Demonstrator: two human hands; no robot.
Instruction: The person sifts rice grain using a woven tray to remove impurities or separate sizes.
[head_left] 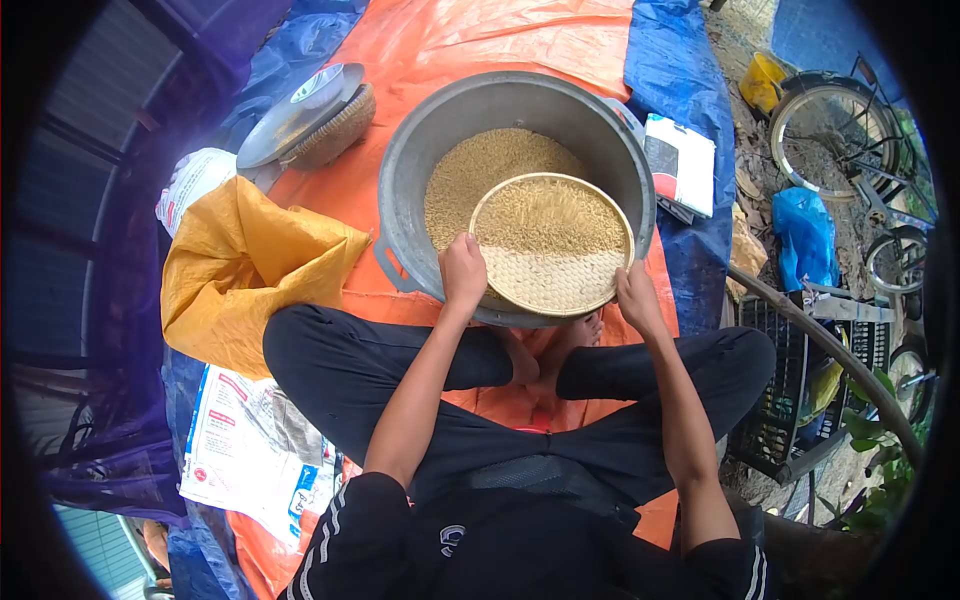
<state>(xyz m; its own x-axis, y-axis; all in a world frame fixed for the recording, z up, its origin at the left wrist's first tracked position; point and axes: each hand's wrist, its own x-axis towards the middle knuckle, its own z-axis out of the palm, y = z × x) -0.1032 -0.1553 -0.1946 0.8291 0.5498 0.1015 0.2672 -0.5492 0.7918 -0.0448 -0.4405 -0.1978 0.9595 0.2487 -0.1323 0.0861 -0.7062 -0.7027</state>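
A round woven winnowing tray [555, 282] is held over the near side of a large grey metal pot [400, 170]. Grain [550, 215] lies across the far half of the tray, and the woven bottom shows bare in the near half. My left hand [463, 272] grips the tray's left rim, fingers closed. On the right rim, my right hand [638, 295] is closed around the edge. More grain [490, 160] fills the bottom of the pot behind the tray. The pot stands in front of my crossed legs.
An orange tarp [480, 35] over a blue tarp [670, 45] covers the ground. Left are a yellow sack [240, 270], a metal basin [290, 125] on a basket [335, 130] and a printed sack [240, 440]. Right are a folded bag [680, 165], a black crate [770, 400] and a bicycle [835, 135].
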